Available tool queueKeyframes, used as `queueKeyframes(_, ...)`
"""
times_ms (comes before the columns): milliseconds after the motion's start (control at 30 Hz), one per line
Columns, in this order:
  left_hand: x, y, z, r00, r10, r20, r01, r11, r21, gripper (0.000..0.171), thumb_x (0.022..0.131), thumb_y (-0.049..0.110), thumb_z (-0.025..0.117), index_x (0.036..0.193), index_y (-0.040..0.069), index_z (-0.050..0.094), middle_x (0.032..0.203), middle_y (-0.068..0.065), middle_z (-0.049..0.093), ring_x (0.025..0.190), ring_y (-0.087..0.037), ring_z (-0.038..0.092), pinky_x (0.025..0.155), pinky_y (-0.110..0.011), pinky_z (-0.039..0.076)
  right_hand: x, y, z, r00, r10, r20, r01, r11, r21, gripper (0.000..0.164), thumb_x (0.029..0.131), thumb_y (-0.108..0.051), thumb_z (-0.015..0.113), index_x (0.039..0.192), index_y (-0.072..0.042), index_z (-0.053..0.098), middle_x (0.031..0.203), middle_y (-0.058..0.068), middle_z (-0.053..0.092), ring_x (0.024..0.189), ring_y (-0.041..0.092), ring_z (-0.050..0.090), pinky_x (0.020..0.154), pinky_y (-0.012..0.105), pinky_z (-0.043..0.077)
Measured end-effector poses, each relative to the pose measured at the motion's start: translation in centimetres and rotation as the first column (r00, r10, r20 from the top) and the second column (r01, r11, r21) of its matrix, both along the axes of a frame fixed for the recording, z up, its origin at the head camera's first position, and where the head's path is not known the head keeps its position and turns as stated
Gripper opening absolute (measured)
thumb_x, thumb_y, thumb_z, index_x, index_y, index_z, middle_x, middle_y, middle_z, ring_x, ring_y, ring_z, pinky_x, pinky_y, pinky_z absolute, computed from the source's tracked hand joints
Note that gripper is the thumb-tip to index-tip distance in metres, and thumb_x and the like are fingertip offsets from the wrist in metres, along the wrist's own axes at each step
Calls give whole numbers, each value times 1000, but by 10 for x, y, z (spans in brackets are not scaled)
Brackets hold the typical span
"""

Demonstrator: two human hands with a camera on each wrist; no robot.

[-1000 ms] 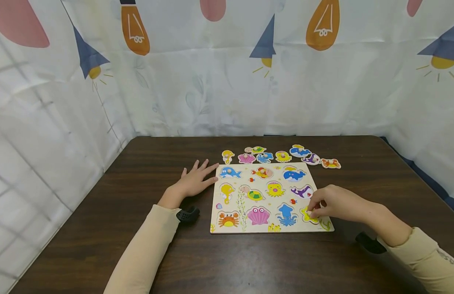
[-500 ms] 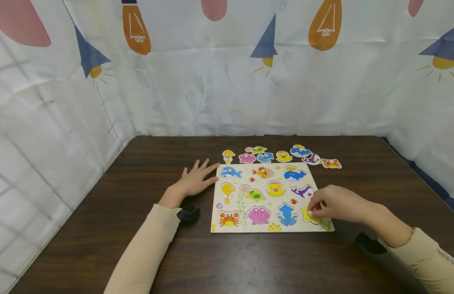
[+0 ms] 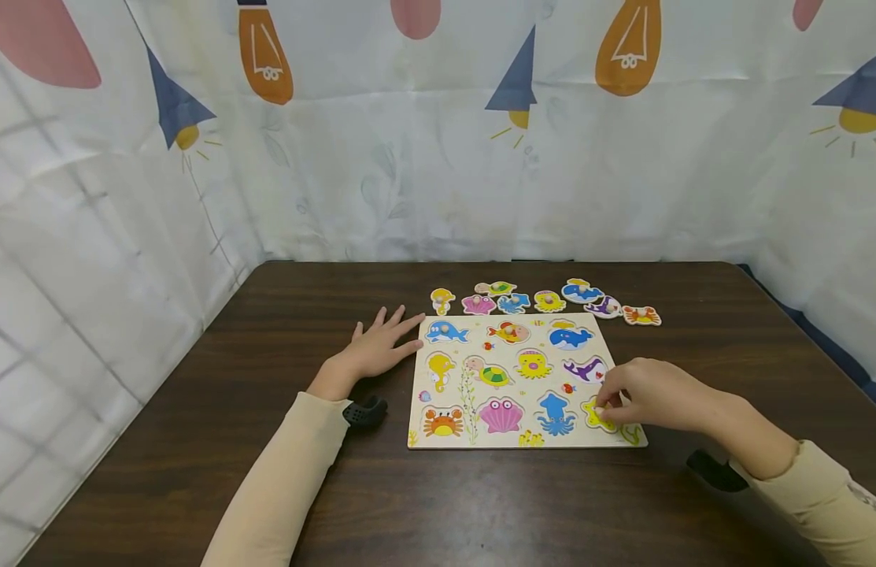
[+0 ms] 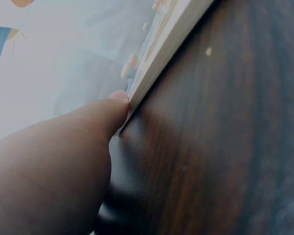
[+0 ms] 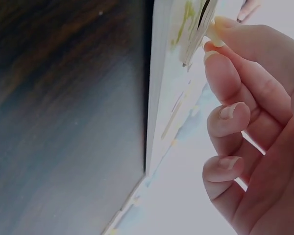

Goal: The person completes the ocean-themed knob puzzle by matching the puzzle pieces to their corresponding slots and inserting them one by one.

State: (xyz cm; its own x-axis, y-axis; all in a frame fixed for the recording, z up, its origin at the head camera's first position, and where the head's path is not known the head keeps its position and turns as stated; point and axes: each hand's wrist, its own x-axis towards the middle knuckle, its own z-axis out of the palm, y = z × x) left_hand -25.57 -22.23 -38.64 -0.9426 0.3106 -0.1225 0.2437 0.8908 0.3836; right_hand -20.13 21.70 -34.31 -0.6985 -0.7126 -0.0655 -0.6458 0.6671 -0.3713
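Observation:
A wooden sea-animal puzzle board [image 3: 494, 394] lies on the table. My right hand [image 3: 657, 394] pinches the small knob of a yellow starfish puzzle piece [image 3: 595, 417] over the board's lower right corner. In the right wrist view, thumb and fingertips hold the pale knob [image 5: 214, 36], and a dark gap shows under part of the piece. My left hand [image 3: 372, 350] rests with spread fingers at the board's left edge; its thumb [image 4: 118, 98] touches that edge in the left wrist view. A knobbed dolphin piece [image 3: 445, 331] and red-yellow fish piece [image 3: 510, 332] sit in their recesses.
Behind the board lie several loose pieces, among them a seahorse [image 3: 441, 301], a turtle [image 3: 496, 288], an octopus [image 3: 548, 301], a whale [image 3: 581, 291] and a crab [image 3: 641, 316]. The dark wooden table [image 3: 480, 504] ends at a printed curtain [image 3: 438, 181].
The starfish piece has turned or shifted slightly under my right fingertips. My left hand keeps its place on the board's edge. The whole view has drifted a little.

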Motion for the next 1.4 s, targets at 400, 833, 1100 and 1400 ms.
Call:
queueKeyframes(400,1,1,2,1000,-2,4,2,1000,1,68,107,52,46,165,27,25,171,-15,8,154,-44,-3,114,-74,-2,-4,3,0,984,-72,163,82,995,-57,10,87,-22,84,94,-17,84,87,-15,71,71,4,55,61,23,48)
queueKeyframes(833,2,1,1,1000,3,0,-3,1000,9,67,107,52,46,165,26,25,171,-15,9,155,-44,-3,113,-75,-3,-4,7,-3,990,-50,130,61,995,-81,11,88,-22,83,96,-16,84,87,-15,71,71,2,55,61,23,48)
queueKeyframes(1100,2,1,2,1000,4,2,-4,1000,2,67,107,51,46,165,27,25,171,-14,9,155,-43,-3,114,-74,-2,-7,16,3,993,-34,115,44,995,-90,15,88,-24,83,100,-16,82,85,-17,67,71,2,54,61,23,49)
queueKeyframes(1400,2,1,1,1000,1,-6,-1,1000,1,67,107,52,47,165,26,26,170,-15,10,154,-44,-2,113,-76,-1,-16,27,21,996,-85,26,88,989,-120,14,88,-9,81,102,-13,80,86,-13,67,71,4,54,62,24,52)
